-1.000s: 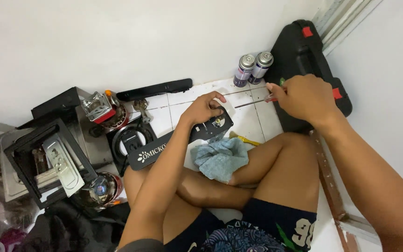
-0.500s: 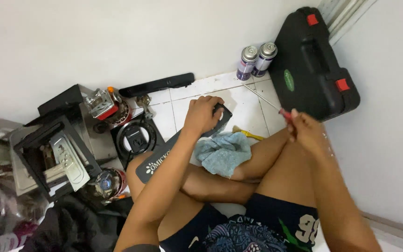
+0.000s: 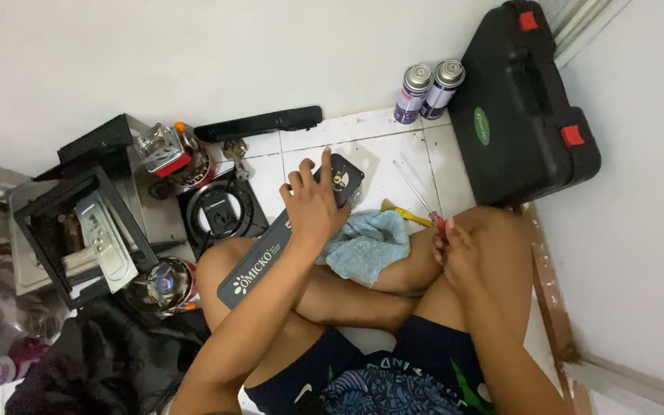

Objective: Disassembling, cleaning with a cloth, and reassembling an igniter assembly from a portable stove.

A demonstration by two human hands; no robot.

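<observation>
Two hands busy: left hand (image 3: pixel 313 207) clamps rigid, light stove front panel (image 3: pixel 290 234) mid-length; right hand (image 3: pixel 455 250), beside it, pinches thin screwdriver (image 3: pixel 423 198).

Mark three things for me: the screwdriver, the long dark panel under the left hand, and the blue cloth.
screwdriver (image 3: pixel 418 192), head view, on its thin metal shaft.
long dark panel (image 3: pixel 259 265), head view, on its flat face near the lower end.
blue cloth (image 3: pixel 366 244), head view, on the middle of its folds.
</observation>
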